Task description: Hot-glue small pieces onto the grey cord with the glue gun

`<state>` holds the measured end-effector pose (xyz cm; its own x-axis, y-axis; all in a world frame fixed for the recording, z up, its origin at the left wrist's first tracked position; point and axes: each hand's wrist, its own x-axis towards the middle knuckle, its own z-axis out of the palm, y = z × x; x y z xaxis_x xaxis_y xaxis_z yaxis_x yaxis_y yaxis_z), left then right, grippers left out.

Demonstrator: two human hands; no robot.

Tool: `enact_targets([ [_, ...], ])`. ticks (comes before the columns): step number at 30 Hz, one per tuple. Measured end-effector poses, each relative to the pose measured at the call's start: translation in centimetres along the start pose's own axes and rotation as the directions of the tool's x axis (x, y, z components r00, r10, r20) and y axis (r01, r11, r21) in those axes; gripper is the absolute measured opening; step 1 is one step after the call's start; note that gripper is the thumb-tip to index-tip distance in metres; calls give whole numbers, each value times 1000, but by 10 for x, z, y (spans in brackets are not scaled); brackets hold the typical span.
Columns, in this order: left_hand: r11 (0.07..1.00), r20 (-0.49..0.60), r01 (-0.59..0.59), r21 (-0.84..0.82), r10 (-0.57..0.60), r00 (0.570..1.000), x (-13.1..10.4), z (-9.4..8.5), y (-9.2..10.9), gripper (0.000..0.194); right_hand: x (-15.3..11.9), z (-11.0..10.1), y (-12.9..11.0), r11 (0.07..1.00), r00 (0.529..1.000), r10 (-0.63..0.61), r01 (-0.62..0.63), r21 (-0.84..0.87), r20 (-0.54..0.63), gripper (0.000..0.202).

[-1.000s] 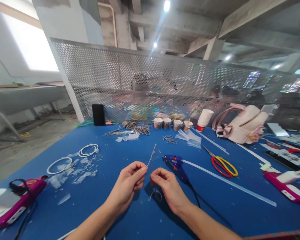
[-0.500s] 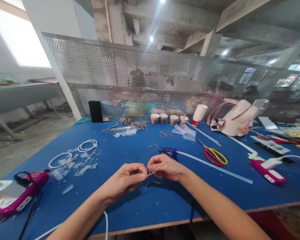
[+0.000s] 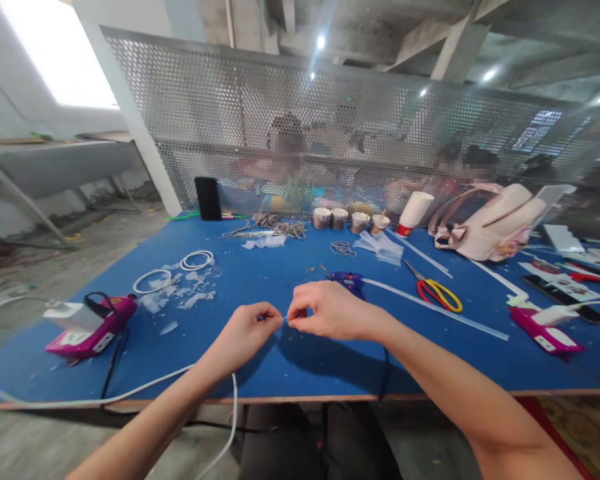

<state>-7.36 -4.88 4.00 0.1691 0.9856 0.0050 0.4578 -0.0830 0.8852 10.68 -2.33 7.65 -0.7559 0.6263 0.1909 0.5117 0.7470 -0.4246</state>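
My left hand (image 3: pixel 254 329) is closed, its thumb and forefinger pinching a thin cord (image 3: pixel 285 320). Facing it, my right hand (image 3: pixel 325 308) pinches the same cord a very short way along. Only a tiny pale stretch shows between the fingertips; the rest is hidden in the hands. Both hands are above the blue table (image 3: pixel 260 280). Just behind my right hand lies a blue glue gun (image 3: pixel 349 280), partly covered, with a long translucent glue stick (image 3: pixel 440 312) running from it to the right.
Scissors (image 3: pixel 437 293) with red and yellow handles lie to the right. White rings (image 3: pixel 153 281) and plastic scraps sit left. Paper cups (image 3: pixel 322 218), bundled grey cord (image 3: pixel 290 230), a phone (image 3: pixel 208 199) and a pink bag (image 3: pixel 495 220) line the back. Magenta power strips (image 3: pixel 93 330) flank the table.
The camera view has tilted down. My right hand has turned so its back faces up more, and the loose cord tail that hung below the hands no longer shows.
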Motion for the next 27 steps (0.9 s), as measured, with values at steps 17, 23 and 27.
enact_targets([
  [17, 607, 375, 364, -707, -115, 920, -8, -6, -7, 26, -11, 50, 14, 861, 925, 241, -64, 504, -295, 10],
  [23, 735, 466, 383, -559, -103, 879, -13, -10, -4, 24, -1, 37, 30, 735, 980, 195, -124, 667, -32, 8],
  [27, 938, 527, 246, -245, -84, 846, -14, -11, 0, 14, 9, 19, 36, 788, 984, -6, -105, 607, 179, 8],
])
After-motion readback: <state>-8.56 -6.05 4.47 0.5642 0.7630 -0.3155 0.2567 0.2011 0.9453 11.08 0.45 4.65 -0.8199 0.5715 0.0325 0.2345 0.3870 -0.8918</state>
